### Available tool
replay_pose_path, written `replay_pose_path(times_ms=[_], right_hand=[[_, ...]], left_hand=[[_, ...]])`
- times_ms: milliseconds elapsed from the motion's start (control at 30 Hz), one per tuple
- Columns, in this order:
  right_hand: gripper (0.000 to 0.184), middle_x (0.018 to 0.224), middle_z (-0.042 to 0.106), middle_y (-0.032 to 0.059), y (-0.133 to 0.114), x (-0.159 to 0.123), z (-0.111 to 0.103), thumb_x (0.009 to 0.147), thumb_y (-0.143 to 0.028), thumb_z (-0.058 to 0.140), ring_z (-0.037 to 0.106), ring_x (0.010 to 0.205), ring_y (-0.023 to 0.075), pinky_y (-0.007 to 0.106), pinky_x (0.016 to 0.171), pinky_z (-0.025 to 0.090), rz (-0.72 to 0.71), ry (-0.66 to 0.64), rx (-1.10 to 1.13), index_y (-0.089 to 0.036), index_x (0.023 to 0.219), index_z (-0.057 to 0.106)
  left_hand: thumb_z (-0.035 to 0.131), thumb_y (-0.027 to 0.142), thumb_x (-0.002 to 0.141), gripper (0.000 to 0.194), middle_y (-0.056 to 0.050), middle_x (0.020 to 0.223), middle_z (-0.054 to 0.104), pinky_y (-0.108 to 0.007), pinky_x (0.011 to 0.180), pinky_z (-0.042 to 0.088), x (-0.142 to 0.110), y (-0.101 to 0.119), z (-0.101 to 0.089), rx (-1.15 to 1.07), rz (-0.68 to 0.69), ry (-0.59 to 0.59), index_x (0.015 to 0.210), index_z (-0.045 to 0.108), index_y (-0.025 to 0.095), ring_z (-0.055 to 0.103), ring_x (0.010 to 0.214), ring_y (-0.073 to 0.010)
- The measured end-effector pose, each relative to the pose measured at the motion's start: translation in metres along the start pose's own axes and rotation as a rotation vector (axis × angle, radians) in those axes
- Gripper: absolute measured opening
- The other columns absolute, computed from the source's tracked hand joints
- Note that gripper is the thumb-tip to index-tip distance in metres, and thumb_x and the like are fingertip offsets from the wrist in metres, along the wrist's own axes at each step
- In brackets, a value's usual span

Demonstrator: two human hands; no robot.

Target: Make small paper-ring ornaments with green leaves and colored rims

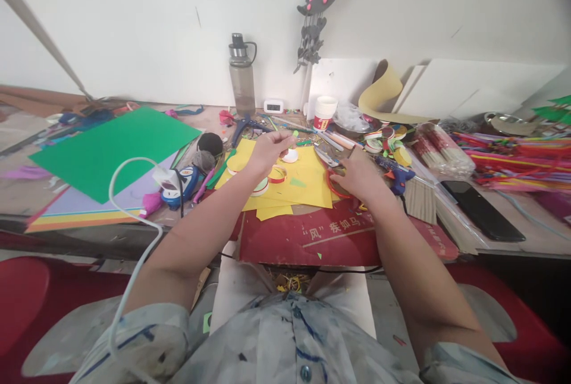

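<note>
My left hand (272,151) is raised over the yellow paper sheets (314,177). Its thumb and fingers pinch a small piece of light green paper (295,134). At the right edge of those sheets, my right hand (362,175) curls over a pair of scissors with grey blades (326,159) and red-orange handles (331,184). The blades point away to the upper left, and the hand hides part of the handles. Between my hands lie a red-edged paper ring (278,175), a white round piece (290,156) and a green paper scrap (298,182).
A red board (312,241) lies under the yellow sheets. A blue glue gun (399,176) and a black phone (484,210) are on the right. Left are a green sheet (116,152) and a white cable (134,277). Behind stand a bottle (242,78) and a paper cup (325,113).
</note>
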State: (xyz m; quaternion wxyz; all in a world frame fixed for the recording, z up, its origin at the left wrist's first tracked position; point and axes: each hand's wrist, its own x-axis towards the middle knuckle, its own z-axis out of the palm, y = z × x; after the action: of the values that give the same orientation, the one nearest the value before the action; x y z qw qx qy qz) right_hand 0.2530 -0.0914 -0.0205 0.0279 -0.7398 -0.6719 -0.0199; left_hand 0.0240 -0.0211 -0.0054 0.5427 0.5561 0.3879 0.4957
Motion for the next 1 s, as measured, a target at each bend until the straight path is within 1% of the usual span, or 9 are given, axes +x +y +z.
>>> replay_pose_path(times_ms=[100,200,300,433,533,600,733,867,1000], right_hand=[[0.036,0.123,0.074,0.0245,-0.003,0.000,-0.006,0.103,-0.034,0.059,0.070,0.116,0.0351,0.044,0.102,0.052,-0.044,0.194,0.174,-0.009,0.119,0.078],[0.029,0.106,0.080,0.0121,-0.017,0.004,-0.016,0.103,-0.033,0.057,0.073,0.096,0.0250,0.040,0.094,0.056,-0.149,0.324,0.619,-0.016,0.111,0.079],[0.025,0.100,0.079,0.0067,-0.038,0.013,-0.023,0.098,-0.033,0.063,0.071,0.086,0.0193,0.032,0.075,0.059,-0.199,0.244,1.012,-0.018,0.112,0.077],[0.011,0.085,0.074,0.0020,-0.060,0.028,-0.020,0.089,-0.021,0.070,0.067,0.074,0.0151,0.026,0.062,0.057,-0.178,0.143,1.223,-0.018,0.099,0.074],[0.002,0.076,0.068,-0.0006,-0.066,0.033,-0.015,0.089,-0.017,0.068,0.064,0.066,0.0130,0.024,0.058,0.053,-0.137,0.169,1.272,-0.017,0.088,0.070],[0.006,0.072,0.065,-0.0019,-0.065,0.034,-0.012,0.089,-0.017,0.068,0.062,0.064,0.0120,0.023,0.057,0.051,-0.130,0.183,1.293,-0.018,0.083,0.068],[0.011,0.067,0.061,-0.0033,-0.058,0.036,-0.005,0.089,-0.017,0.067,0.057,0.060,0.0104,0.021,0.056,0.046,-0.098,0.143,1.284,-0.018,0.079,0.066],[0.013,0.065,0.063,-0.0021,-0.049,0.038,0.004,0.090,-0.015,0.065,0.056,0.057,0.0105,0.022,0.056,0.045,-0.044,-0.038,1.053,-0.017,0.077,0.069],[0.017,0.077,0.076,0.0040,-0.043,0.039,0.008,0.093,-0.016,0.065,0.069,0.073,0.0159,0.026,0.072,0.054,-0.090,-0.062,0.688,-0.016,0.088,0.081]], left_hand=[[0.078,0.021,0.089,0.023,0.003,0.062,0.057,-0.022,0.054,0.031,0.002,-0.004,0.000,-0.014,-0.004,-0.053,0.069,0.066,0.015,0.041,0.053,-0.0037],[0.086,0.030,0.081,0.025,0.003,0.062,0.057,-0.023,0.056,0.032,0.005,-0.009,0.001,-0.042,0.006,-0.120,0.071,0.069,0.015,0.041,0.054,-0.0044],[0.089,0.035,0.076,0.030,0.003,0.061,0.054,-0.024,0.057,0.032,0.005,-0.010,0.003,-0.035,0.029,-0.164,0.068,0.068,0.015,0.042,0.056,-0.0052],[0.089,0.035,0.071,0.028,0.003,0.062,0.057,-0.024,0.058,0.033,0.002,-0.006,0.004,0.009,0.031,-0.166,0.070,0.070,0.015,0.041,0.058,-0.0058],[0.089,0.035,0.069,0.027,0.002,0.066,0.060,-0.024,0.061,0.037,-0.001,-0.004,0.005,0.058,0.043,-0.172,0.071,0.071,0.015,0.044,0.061,-0.0065],[0.088,0.036,0.070,0.027,0.002,0.067,0.061,-0.024,0.062,0.039,-0.001,-0.005,0.004,0.110,0.048,-0.184,0.072,0.071,0.015,0.045,0.062,-0.0069],[0.077,0.043,0.085,0.029,-0.002,0.070,0.067,-0.025,0.061,0.040,0.006,-0.005,-0.007,0.285,0.054,-0.185,0.078,0.074,0.015,0.050,0.061,-0.0084],[0.068,0.039,0.093,0.028,-0.006,0.080,0.076,-0.027,0.068,0.046,0.021,0.002,-0.034,0.649,0.151,-0.003,0.079,0.075,0.016,0.060,0.070,-0.0137],[0.068,0.031,0.091,0.022,-0.012,0.103,0.082,-0.035,0.090,0.053,0.037,0.003,-0.069,1.055,0.143,0.191,0.097,0.081,0.015,0.072,0.096,-0.0239]])
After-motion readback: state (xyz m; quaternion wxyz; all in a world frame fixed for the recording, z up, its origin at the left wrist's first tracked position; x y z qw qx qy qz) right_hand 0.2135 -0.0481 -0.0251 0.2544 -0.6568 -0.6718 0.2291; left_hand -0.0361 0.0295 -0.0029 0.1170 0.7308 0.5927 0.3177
